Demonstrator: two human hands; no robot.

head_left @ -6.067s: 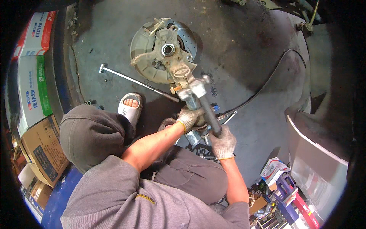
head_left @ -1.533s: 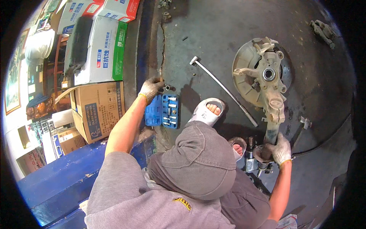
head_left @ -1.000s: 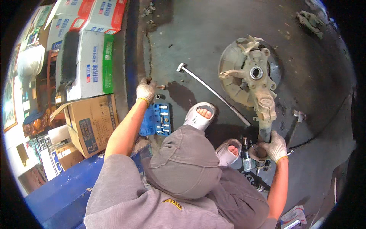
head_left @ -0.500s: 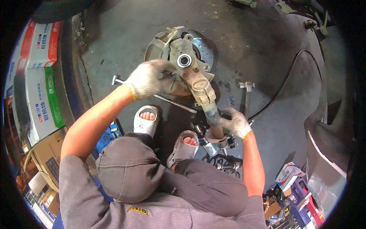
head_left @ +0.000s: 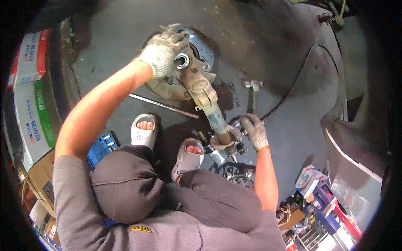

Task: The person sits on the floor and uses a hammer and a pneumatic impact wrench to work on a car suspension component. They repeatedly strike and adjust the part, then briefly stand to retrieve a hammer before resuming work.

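On the floor before me lies a steering knuckle [head_left: 193, 75] joined to a strut tube [head_left: 215, 118], with a drilled brake disc [head_left: 203, 49] behind it and a dust shield at its left. My gloved left hand [head_left: 162, 54] grips the knuckle's upper end, fingers curled over it beside the round hub bore [head_left: 182, 61]. My gloved right hand [head_left: 254, 131] is beside the strut's lower end, fingers bent in around a small metal part that I cannot make out. Several metal tools [head_left: 217, 157] lie under that end.
A long metal bar [head_left: 165, 105] lies left of the strut. Right of it are a hammer [head_left: 253, 85] and a black cable [head_left: 299, 85]. Boxes [head_left: 31, 121] stack at the left, beside a blue tool case [head_left: 100, 146]. Cluttered parts [head_left: 322, 205] fill the lower right.
My left hand has gone from the knuckle's side up onto its upper end. The right hand has come off the strut tube to the parts at its lower right. The whole view has shifted.
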